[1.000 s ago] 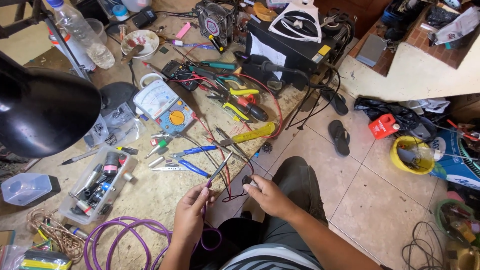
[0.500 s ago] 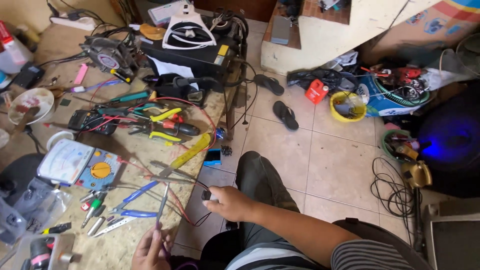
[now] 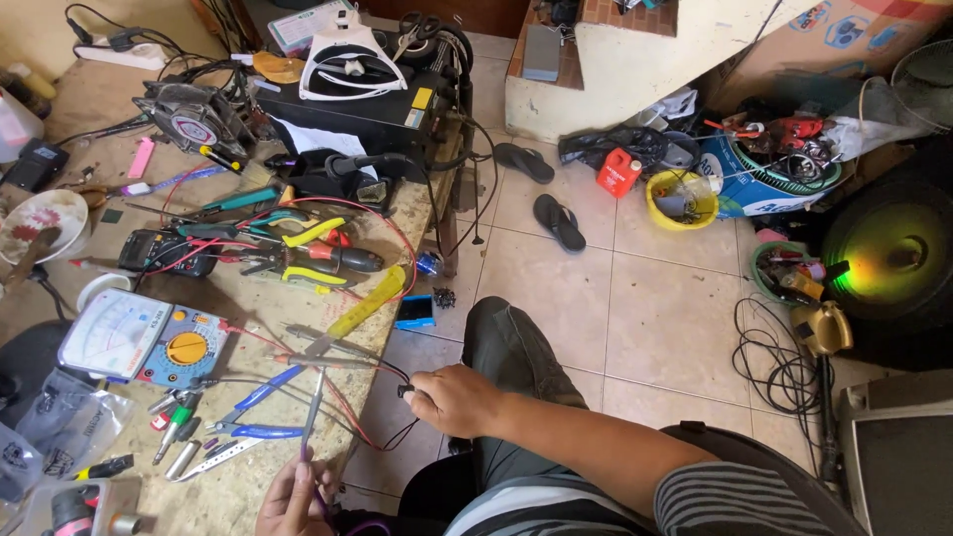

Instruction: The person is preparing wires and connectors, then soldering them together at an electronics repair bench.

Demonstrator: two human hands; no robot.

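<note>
At the far left of the workbench (image 3: pixel 248 496) lies an analog multimeter (image 3: pixel 139 342) with a pale dial face and an orange knob, and just below it sit loose screwdriver bits and blue-handled pliers (image 3: pixel 253 412). Further along, the left hand (image 3: pixel 293 501) shows at the bottom edge, fingers closed around the lower end of a thin grey probe (image 3: pixel 313 407) that stands nearly upright over the bench edge — a purple wire trails beneath the hand. Above it rest a yellow-handled tool (image 3: pixel 367 303) lying aslant and a cluster of red, yellow and green-handled pliers and screwdrivers (image 3: pixel 298 258). To the right, the right hand (image 3: pixel 452 397) hangs just off the bench edge, fingertips pinched on a small black connector (image 3: pixel 405 390) at the end of thin red and black leads (image 3: pixel 347 392) that run back toward the multimeter. Beyond the hand — on the tiled floor (image 3: pixel 655 318) — lie a pair of dark sandals (image 3: pixel 541 194), a yellow bucket (image 3: pixel 680 199) and a coil of black cable (image 3: pixel 779 362).
</note>
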